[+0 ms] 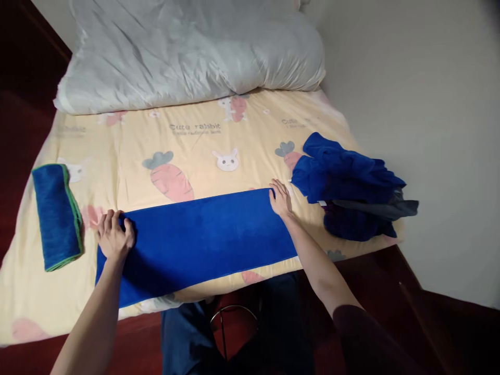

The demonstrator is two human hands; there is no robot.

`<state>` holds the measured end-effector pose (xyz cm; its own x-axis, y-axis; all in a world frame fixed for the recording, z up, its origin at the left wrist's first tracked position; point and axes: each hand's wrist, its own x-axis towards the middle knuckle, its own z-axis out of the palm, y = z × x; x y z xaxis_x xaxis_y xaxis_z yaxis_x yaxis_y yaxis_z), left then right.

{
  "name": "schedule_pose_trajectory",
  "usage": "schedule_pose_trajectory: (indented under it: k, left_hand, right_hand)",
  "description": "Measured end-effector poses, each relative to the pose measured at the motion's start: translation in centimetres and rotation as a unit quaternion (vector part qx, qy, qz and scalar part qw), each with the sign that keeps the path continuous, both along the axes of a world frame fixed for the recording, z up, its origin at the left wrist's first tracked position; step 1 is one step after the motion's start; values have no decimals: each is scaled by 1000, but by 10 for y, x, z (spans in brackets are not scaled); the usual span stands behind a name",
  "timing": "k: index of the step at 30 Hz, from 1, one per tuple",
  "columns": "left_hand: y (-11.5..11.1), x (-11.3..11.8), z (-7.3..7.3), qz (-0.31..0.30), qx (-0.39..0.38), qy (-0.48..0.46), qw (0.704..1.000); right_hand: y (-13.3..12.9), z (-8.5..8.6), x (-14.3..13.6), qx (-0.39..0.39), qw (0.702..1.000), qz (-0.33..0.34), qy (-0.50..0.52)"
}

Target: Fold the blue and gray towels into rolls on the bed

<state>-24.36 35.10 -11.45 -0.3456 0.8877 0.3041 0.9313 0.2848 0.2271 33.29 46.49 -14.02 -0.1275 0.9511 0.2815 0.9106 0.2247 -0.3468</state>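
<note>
A blue towel [207, 237] lies spread flat as a long strip across the near side of the bed. My left hand [115, 237] rests on its upper left corner, fingers apart, the thumb over the cloth. At the opposite end, my right hand [280, 199] lies on the upper right corner with its fingers stretched out. Left of my left hand sits a folded blue towel with green edging [58, 217]. To the right of my right hand is a crumpled heap of blue cloths [347, 182], with a dark grey piece sticking out.
The bed's yellow sheet [207, 148] carries carrot and rabbit prints. A bulky pale grey quilt or cushion [195, 52] fills the far side. A plain wall [414, 104] stands on the right. Below the near edge are a round metal frame [234, 308] and a dark red floor.
</note>
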Motion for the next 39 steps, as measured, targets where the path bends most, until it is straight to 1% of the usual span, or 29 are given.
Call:
schedule_pose_trajectory:
  k: [2, 4, 7, 11, 13, 15, 18, 21, 23, 24, 26, 27, 28, 29, 30, 32, 33, 34, 35, 36, 37, 39]
  left_hand:
    - [2, -5, 1, -14, 5, -1, 1000]
    - [3, -11, 2, -14, -11, -6, 1000]
    - [3, -18, 2, 33, -31, -23, 999]
    - [3, -23, -5, 102, 15, -52, 993]
    - [4, -25, -8, 122, 32, -64, 990]
    - [6, -26, -9, 127, 36, -76, 988]
    - [8, -23, -3, 116, 30, -93, 989]
    - [0, -11, 11, 100, 19, -78, 992]
    - [-15, 0, 18, 59, 7, -45, 997]
    - [-25, 5, 19, 26, -7, -31, 999]
    - [-43, 9, 17, -28, -48, -20, 998]
    - [-50, 8, 15, -36, -70, -23, 997]
    - [-54, 4, 13, -32, -89, -30, 995]
    - [-55, -1, 12, -20, -107, -38, 993]
    - [-53, -7, 13, -6, -124, -47, 991]
    - [-44, -10, 21, 15, -147, -59, 987]
    - [-39, -4, 28, 17, -147, -59, 987]
    - [-37, 9, 35, 10, -137, -56, 989]
    - [-38, 28, 42, -7, -120, -48, 992]
    - [-42, 53, 47, -35, -98, -39, 994]
    - [-49, 83, 49, -86, -88, -33, 992]
    - [-72, 146, 46, -186, -93, -38, 977]
  right_hand:
    - [-3, 0, -1, 15, 1000, -17, 3]
    - [-5, 1, -1, 14, 999, -41, -17]
    - [-6, -2, -2, 9, 996, -82, -44]
    - [-4, -10, -1, 28, 989, -141, -35]
    - [-3, -15, 1, 38, 985, -166, -28]
    - [0, -19, 5, 43, 983, -179, -27]
    - [3, -18, 7, 51, 976, -209, -31]
    - [-2, -5, 0, 44, 969, -240, -32]
    - [-16, 4, -9, 36, 973, -222, -44]
    - [-26, 8, -14, 31, 979, -195, -57]
    - [-49, 11, -20, 7, 990, -104, -91]
    - [-58, 11, -21, -16, 992, -58, -107]
    - [-65, 11, -20, -43, 992, -27, -118]
    - [-68, 11, -19, -73, 990, -18, -123]
    - [-67, 13, -18, -103, 987, -29, -123]
    - [-59, 23, -21, -162, 977, -82, -115]
    - [-55, 31, -28, -181, 971, -106, -111]
    - [-53, 41, -40, -186, 970, -116, -107]
    - [-56, 50, -57, -176, 973, -110, -103]
    - [-64, 58, -79, -152, 979, -93, -98]
    - [-78, 64, -105, -118, 988, -52, -90]
    - [-119, 67, -160, -85, 993, 47, -68]
